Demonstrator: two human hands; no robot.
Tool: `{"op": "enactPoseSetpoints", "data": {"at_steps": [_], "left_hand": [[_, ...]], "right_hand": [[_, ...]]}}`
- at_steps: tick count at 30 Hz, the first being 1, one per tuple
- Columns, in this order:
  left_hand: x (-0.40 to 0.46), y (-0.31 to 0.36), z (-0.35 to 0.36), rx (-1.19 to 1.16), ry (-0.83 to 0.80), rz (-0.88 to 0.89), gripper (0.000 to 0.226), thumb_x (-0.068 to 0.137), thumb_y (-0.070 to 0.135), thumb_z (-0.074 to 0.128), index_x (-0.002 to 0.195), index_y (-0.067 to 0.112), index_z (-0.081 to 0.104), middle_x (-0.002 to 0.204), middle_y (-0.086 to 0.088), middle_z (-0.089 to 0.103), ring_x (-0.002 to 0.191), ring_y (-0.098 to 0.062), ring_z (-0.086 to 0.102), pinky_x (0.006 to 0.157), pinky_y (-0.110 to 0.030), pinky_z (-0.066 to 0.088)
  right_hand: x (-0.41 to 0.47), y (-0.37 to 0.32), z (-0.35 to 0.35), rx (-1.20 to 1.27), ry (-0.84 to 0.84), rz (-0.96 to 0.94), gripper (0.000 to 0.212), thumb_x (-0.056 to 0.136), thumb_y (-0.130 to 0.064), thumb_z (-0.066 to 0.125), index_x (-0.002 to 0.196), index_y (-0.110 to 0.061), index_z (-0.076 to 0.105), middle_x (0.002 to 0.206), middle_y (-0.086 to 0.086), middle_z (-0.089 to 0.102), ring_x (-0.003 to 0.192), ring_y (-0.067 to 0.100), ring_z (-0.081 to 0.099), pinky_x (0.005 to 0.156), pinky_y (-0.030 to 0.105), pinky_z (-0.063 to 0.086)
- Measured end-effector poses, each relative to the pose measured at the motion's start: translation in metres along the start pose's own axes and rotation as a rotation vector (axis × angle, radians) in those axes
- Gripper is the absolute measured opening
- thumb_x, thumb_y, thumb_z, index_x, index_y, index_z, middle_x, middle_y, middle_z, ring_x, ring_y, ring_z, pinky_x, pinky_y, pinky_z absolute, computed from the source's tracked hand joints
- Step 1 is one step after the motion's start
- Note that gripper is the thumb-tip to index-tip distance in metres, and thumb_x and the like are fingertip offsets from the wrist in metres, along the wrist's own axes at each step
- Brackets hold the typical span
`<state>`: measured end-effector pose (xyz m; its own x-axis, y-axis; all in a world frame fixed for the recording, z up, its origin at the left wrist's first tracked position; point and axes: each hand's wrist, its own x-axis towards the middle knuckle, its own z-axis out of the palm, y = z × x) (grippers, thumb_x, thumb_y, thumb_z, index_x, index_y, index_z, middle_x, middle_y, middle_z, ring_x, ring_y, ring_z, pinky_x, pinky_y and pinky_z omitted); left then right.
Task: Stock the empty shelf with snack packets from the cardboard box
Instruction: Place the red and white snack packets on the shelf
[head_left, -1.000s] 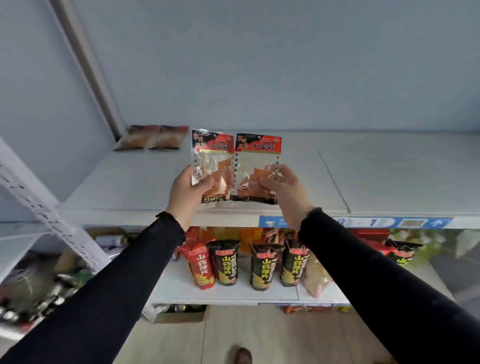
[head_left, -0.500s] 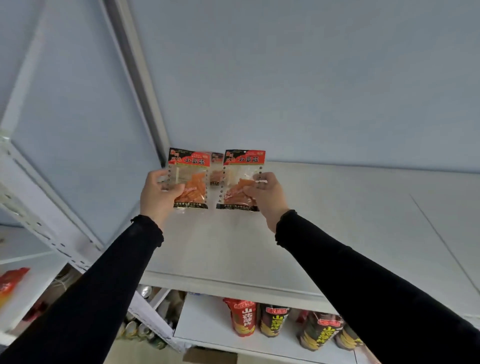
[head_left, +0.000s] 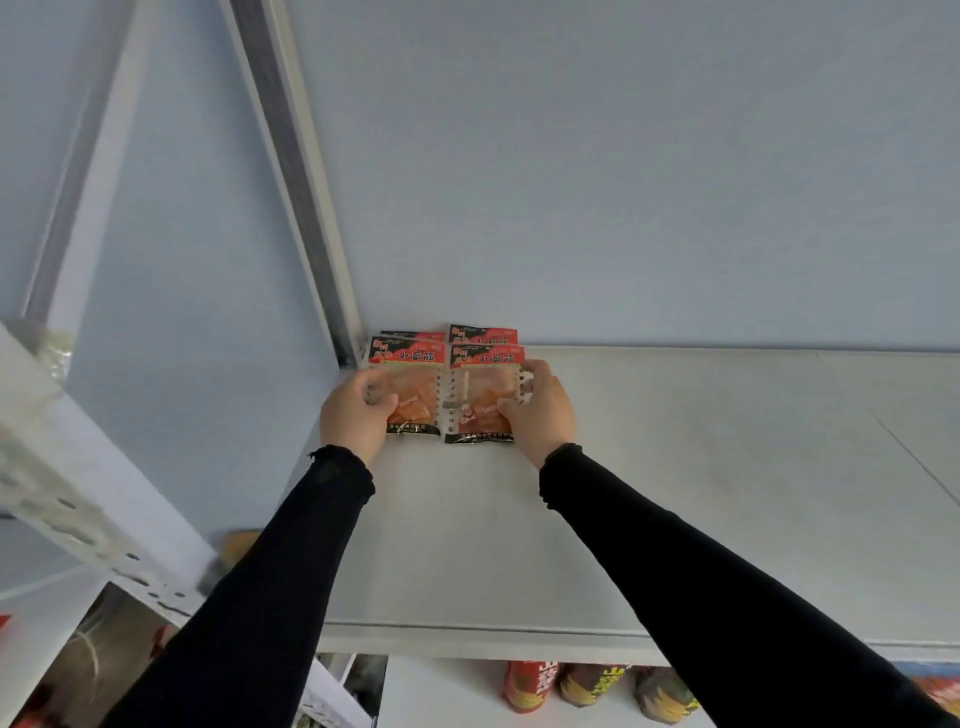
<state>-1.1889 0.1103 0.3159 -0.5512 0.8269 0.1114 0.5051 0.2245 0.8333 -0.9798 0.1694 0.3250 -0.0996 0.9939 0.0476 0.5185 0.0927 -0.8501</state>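
Left hand (head_left: 355, 410): grips the left snack packet (head_left: 410, 387).
Right hand (head_left: 540, 408): grips the right snack packet (head_left: 480, 397).
Risk: both could slide off the rear packets (head_left: 482, 333) just beyond the fingertips if released tilted.

Two held packets (head_left: 447, 395) before two others (head_left: 480, 333), shelf's (head_left: 675, 493) back-left corner

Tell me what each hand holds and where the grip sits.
Left hand grips the left snack packet at its left edge; right hand grips the right snack packet at its right edge.
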Motion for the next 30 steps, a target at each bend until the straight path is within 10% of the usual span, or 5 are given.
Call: {"op": "enactPoseSetpoints", "data": {"at_steps": [15, 30], "left_hand": [[0.009, 0.002, 0.002, 0.339, 0.055, 0.066, 0.032, 0.099, 0.027, 0.059, 0.130, 0.024, 0.063, 0.133, -0.012, 0.041, 0.121, -0.034, 0.041, 0.096, -0.038, 0.043], [-0.072, 0.120, 0.122, 0.221, -0.328, 0.733, 0.024, 0.096, 0.022, 0.063, 0.120, 0.019, 0.067, 0.124, -0.003, 0.063, 0.119, -0.028, 0.051, 0.101, -0.038, 0.041]], "right_hand": [[-0.003, 0.000, 0.000, -0.201, -0.035, 0.004, 0.045, 0.099, -0.029, 0.056, 0.143, -0.021, 0.054, 0.142, 0.011, 0.051, 0.130, 0.030, 0.046, 0.106, 0.037, 0.041], [-0.090, 0.084, -0.162, -0.440, 0.339, 0.000, 0.037, 0.097, -0.032, 0.058, 0.133, -0.024, 0.057, 0.132, 0.000, 0.060, 0.120, 0.024, 0.048, 0.097, 0.036, 0.039]]}}
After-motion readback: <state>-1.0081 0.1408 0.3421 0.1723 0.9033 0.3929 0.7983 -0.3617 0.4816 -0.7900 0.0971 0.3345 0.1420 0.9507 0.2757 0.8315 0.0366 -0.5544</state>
